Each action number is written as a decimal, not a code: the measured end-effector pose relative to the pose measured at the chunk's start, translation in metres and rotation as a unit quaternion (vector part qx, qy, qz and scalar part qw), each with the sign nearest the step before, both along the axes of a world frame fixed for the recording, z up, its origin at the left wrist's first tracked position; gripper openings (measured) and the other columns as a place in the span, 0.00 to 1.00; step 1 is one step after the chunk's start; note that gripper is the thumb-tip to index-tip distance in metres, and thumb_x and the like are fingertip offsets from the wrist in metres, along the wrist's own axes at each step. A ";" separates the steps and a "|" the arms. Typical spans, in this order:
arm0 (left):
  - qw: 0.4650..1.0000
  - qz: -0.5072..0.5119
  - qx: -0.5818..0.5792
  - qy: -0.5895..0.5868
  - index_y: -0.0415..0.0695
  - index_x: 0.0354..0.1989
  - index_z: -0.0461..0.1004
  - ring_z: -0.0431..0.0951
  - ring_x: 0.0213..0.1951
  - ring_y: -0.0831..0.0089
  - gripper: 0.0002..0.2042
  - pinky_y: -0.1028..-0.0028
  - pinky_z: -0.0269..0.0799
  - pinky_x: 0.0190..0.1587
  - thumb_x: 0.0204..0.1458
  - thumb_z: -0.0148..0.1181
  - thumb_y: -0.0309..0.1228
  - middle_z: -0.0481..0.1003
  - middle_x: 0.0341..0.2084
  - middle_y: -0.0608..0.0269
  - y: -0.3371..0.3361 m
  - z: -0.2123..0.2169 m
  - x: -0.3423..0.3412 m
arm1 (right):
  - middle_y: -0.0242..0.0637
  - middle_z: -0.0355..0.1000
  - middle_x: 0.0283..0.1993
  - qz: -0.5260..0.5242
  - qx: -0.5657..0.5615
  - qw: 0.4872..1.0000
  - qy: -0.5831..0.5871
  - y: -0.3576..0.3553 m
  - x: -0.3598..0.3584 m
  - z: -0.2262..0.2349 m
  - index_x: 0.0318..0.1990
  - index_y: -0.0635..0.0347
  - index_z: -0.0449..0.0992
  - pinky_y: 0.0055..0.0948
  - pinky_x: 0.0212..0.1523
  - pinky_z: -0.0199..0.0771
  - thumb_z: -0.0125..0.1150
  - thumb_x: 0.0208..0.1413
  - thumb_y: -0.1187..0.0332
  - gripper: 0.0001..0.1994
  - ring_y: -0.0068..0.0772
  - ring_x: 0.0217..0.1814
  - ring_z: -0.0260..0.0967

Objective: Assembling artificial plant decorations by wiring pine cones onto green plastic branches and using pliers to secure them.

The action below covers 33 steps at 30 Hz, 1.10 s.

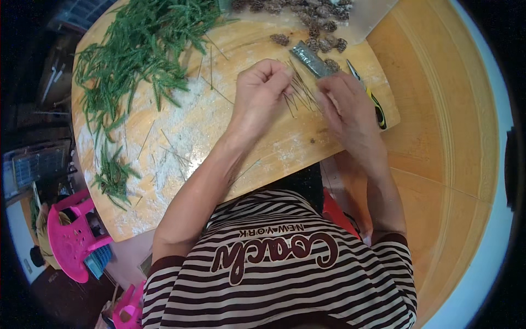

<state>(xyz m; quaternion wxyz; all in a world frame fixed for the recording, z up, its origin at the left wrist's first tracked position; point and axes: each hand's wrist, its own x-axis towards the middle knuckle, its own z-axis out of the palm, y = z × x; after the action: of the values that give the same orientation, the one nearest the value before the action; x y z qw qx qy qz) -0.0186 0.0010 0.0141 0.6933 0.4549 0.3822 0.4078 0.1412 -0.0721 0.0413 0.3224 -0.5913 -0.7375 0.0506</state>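
Left hand [258, 93]: was held above the wooden table [268, 152], forearm slanted inward, thumb and forefinger pinched together; anything caught between them could not be made out;
Right hand [350, 107]: was angled inward, wrist bent, fingers curled; whether anything was gripped could not be told;
Thin stems [301, 86]: were spread between the hands, near the left fingertips;
Grey packet [311, 59]: was seen just beyond the right fingers;
Surroundings: pine cones [324, 11] were heaped beyond; green sprigs [148, 44] were piled at left
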 end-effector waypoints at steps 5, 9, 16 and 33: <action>0.999 0.025 0.033 -0.035 0.40 0.28 0.73 0.65 0.22 0.86 0.06 0.85 0.59 0.26 0.54 0.56 0.28 0.71 0.19 0.71 -0.010 0.007 -0.009 | 0.43 0.68 0.30 0.030 0.019 0.999 0.035 0.009 -0.025 -0.003 0.37 0.64 0.71 0.31 0.30 0.67 0.58 0.52 0.76 0.06 0.41 0.28 0.68; 0.998 0.048 0.049 -0.016 0.39 0.28 0.73 0.67 0.23 0.86 0.06 0.84 0.61 0.26 0.54 0.55 0.28 0.71 0.19 0.71 -0.010 0.005 -0.028 | 0.42 0.67 0.26 0.038 -0.012 0.996 0.083 0.009 -0.037 -0.007 0.34 0.66 0.71 0.28 0.28 0.66 0.58 0.52 0.76 0.04 0.36 0.26 0.66; 0.934 0.141 0.231 0.234 0.39 0.30 0.75 0.71 0.24 0.78 0.07 0.80 0.66 0.27 0.52 0.53 0.28 0.75 0.22 0.63 0.051 0.019 -0.084 | 0.41 0.66 0.25 0.057 -0.034 0.988 0.143 0.017 -0.040 -0.014 0.32 0.67 0.69 0.26 0.25 0.63 0.56 0.51 0.78 0.02 0.31 0.24 0.63; 0.574 0.057 0.592 0.563 0.43 0.28 0.76 0.68 0.45 0.59 0.06 0.60 0.62 0.44 0.43 0.56 0.30 0.71 0.41 0.60 0.146 0.017 -0.126 | 0.42 0.67 0.25 0.124 -0.074 0.975 0.170 0.027 -0.039 -0.015 0.31 0.66 0.70 0.31 0.28 0.64 0.57 0.49 0.80 0.03 0.40 0.27 0.66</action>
<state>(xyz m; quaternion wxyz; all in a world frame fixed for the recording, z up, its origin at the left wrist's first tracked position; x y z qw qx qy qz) -0.1449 0.1470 0.0308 -0.1096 0.8794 0.3945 0.2430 0.1020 -0.0448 0.0259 0.3893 -0.5007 -0.7334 0.2445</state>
